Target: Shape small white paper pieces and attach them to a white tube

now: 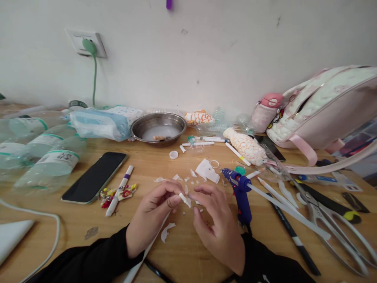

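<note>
Between the thumb and forefinger of my left hand (pixel 159 210) is a small white scrap (pixel 185 199) that looks like paper or thin plastic. My right hand (pixel 216 222) is just to the right of it, fingers apart and curved, with nothing visible in its grasp. A long white strip (pixel 144 257) runs under my left wrist toward the near edge; whether my left fingers also touch its hidden upper end cannot be seen. White offcuts lie around both hands, including a larger piece (pixel 207 170) beyond them and a curved one (pixel 167 232) below.
A blue glue gun (pixel 240 192) with a glue stick lies right of my hands, near large scissors (pixel 330 224) and a black marker (pixel 294 236). Left are a phone (pixel 96 177) and plastic bottles (pixel 51 167). Behind stand a metal bowl (pixel 159 139) and an orange-patterned white fish shape (pixel 246 146).
</note>
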`<state>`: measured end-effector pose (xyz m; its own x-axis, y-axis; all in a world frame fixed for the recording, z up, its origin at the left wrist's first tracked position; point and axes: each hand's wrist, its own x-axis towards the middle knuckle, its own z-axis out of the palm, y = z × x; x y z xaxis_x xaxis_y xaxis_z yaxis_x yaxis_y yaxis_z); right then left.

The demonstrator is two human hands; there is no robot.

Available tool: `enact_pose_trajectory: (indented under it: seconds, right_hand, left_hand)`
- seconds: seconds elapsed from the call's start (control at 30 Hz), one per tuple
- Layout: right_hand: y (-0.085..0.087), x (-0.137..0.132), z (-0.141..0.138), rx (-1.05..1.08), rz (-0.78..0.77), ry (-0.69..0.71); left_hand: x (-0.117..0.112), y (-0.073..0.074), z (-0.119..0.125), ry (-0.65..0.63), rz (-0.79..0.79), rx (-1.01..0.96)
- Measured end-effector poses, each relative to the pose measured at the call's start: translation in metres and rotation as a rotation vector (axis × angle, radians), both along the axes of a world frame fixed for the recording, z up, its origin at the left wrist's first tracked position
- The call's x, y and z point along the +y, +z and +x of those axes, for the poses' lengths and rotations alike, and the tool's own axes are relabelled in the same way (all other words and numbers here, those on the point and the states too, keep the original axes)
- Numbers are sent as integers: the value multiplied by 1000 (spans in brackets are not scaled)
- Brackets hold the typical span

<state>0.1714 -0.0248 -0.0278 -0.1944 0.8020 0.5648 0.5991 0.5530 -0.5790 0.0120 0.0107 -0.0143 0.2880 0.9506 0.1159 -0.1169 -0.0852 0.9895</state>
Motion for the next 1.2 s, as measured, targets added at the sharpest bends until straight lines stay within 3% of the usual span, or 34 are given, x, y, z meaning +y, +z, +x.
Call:
enact_pose_trajectory:
  seconds: [0.17,0.3,0.43,0.53,0.73,0.93,1.2]
  right_hand:
    - [-1,-2,1,54,8,-6]
    - [0,-4,0,281,-81,8]
    - [-2,-8,-1,450,-225,96]
    - [-4,-10,-3,467,-217,155]
    - [-5,-12,-3,431,-186,151]
    - [1,-11,-2,304,-173,119]
    - [4,-4,1,-30,114,94]
  left_hand:
    - [-1,-1,-1,3,9,2]
    - [0,-4,-3,16,36,8]
    - [1,-5,-5,52,157,61]
    - [0,-3,-4,71,153,77]
    - [-2,0,1,125,-13,55]
    - [0,-1,2,95,-116,67]
    - [0,-2,3,84,-213,117]
